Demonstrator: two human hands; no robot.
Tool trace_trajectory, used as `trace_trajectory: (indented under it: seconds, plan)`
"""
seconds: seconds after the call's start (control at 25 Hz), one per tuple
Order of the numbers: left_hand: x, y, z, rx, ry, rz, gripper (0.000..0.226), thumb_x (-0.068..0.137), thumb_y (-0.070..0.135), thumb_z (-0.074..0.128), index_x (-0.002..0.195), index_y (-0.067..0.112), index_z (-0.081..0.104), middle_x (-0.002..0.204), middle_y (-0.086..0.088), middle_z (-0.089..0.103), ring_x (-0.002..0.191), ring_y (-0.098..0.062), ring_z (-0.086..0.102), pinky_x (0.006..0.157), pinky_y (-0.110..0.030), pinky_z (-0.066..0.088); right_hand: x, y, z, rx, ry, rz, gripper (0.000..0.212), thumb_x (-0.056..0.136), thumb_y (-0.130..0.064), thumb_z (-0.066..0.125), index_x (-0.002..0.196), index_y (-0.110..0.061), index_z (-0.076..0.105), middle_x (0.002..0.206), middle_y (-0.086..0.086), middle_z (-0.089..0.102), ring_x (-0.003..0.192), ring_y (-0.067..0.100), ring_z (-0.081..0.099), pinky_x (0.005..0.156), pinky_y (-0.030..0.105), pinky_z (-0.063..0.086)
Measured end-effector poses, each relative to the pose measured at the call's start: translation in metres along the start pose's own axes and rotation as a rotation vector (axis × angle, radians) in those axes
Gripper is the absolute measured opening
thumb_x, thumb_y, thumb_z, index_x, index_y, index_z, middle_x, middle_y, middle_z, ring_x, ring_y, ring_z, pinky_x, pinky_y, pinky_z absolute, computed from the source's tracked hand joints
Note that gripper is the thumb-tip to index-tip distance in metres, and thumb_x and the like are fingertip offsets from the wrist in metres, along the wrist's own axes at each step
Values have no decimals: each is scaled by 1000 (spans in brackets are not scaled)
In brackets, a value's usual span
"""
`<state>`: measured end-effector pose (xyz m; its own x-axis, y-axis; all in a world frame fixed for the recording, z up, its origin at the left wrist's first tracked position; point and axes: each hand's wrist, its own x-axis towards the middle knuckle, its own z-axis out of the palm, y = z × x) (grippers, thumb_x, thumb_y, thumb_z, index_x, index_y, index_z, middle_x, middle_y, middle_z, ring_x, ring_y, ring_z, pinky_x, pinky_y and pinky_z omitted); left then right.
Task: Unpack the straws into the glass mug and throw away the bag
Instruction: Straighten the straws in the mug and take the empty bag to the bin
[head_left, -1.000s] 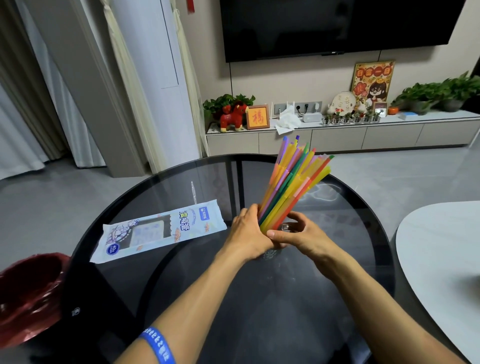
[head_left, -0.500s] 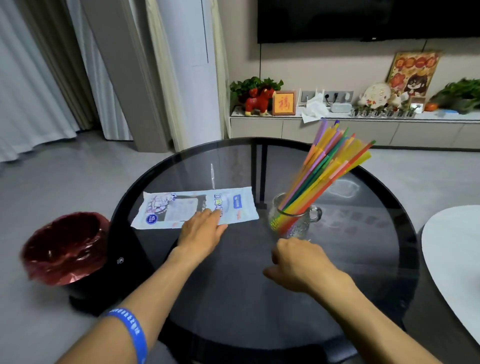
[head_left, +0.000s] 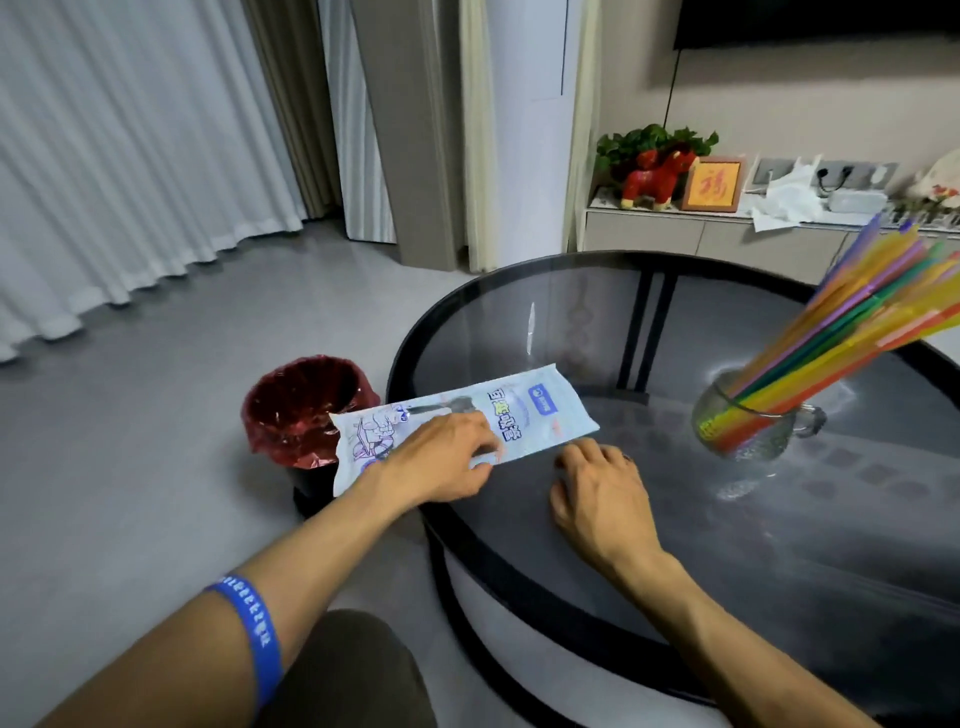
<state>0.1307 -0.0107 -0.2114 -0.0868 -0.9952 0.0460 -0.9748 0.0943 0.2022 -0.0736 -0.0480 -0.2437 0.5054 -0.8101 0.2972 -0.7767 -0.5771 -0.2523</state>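
The flat white and blue straw bag (head_left: 524, 415) lies at the left edge of the round dark glass table (head_left: 675, 519), its left end sticking out past the rim. My left hand (head_left: 441, 460) grips the bag's near edge around its middle. My right hand (head_left: 597, 493) rests on the tabletop just right of the bag's near corner, fingers spread, holding nothing. Many coloured straws (head_left: 857, 322) stand leaning to the right in the glass mug (head_left: 748, 431) at the right of the table.
A bin with a red liner (head_left: 301, 410) stands on the grey floor just left of the table, partly under the bag's overhanging end. Behind are curtains, a white column and a low cabinet (head_left: 701, 234) with ornaments. My knee shows at the bottom.
The bag has slid left so its end overhangs the table edge near the bin, with my left hand now gripping it. My right hand moved left beside the bag. The view has swung left.
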Motion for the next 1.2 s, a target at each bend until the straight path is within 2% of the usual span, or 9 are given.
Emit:
trace_trajectory:
  seconds: [0.12,0.2,0.28,0.4,0.52,0.64,0.76,1.08,1.2]
  plan:
    - [-23,-14,-14,-1,-202,-50,57,77,43,63,132,33,51,140,10,42,124,-19,38,103,-42,39,2,-8,7,-27,48,8,11,79,-17,56,87,-12,60,95,7,62,80,32,54,73,40,45]
    - [-39,-25,-22,39,-307,-20,72,72,32,69,139,33,40,146,9,31,130,-16,31,108,-38,35,2,-10,8,-45,54,10,9,81,-17,57,88,-11,59,97,8,62,80,32,53,73,40,44]
    - [-55,-38,-23,109,-282,46,77,68,21,68,138,31,38,142,7,34,127,-15,34,104,-35,40,3,-11,10,-36,64,15,7,82,-16,58,88,-12,60,98,7,64,80,31,54,74,40,44]
    - [-75,-57,-5,153,46,91,42,73,6,58,113,21,60,108,0,61,101,-22,58,80,-38,54,4,-27,18,34,28,-54,14,80,-16,58,94,-15,64,109,2,67,93,29,59,85,40,45]
    - [-93,-85,1,240,418,-63,12,77,8,62,83,15,70,79,-1,68,74,-27,64,58,-34,53,5,-51,28,52,-15,-123,18,80,-18,57,97,-18,64,112,-1,66,101,27,59,91,41,43]
    - [-90,-125,-25,65,758,-394,13,84,9,67,93,12,76,85,-7,61,79,-28,54,69,-33,45,21,-72,31,61,-15,-69,12,83,-18,52,92,-17,60,101,0,63,94,28,56,91,42,43]
    - [-69,-166,-54,-142,948,-723,17,88,18,64,98,9,75,88,-14,62,81,-32,60,71,-30,41,35,-84,34,5,-19,-42,10,85,-20,48,90,-16,55,91,3,57,87,28,53,88,43,43]
    - [-19,-248,-24,-157,997,-986,20,89,18,61,90,1,73,94,-24,68,82,-41,61,75,-41,48,39,-85,40,-66,-53,-34,18,83,-28,34,90,-21,49,95,0,52,89,27,49,86,42,42]
    - [-9,-265,10,-301,729,-1139,20,85,21,65,88,3,72,97,-23,70,85,-41,63,77,-40,50,41,-85,41,-69,-66,-37,18,82,-27,36,92,-21,50,98,-1,52,92,27,49,88,42,42]
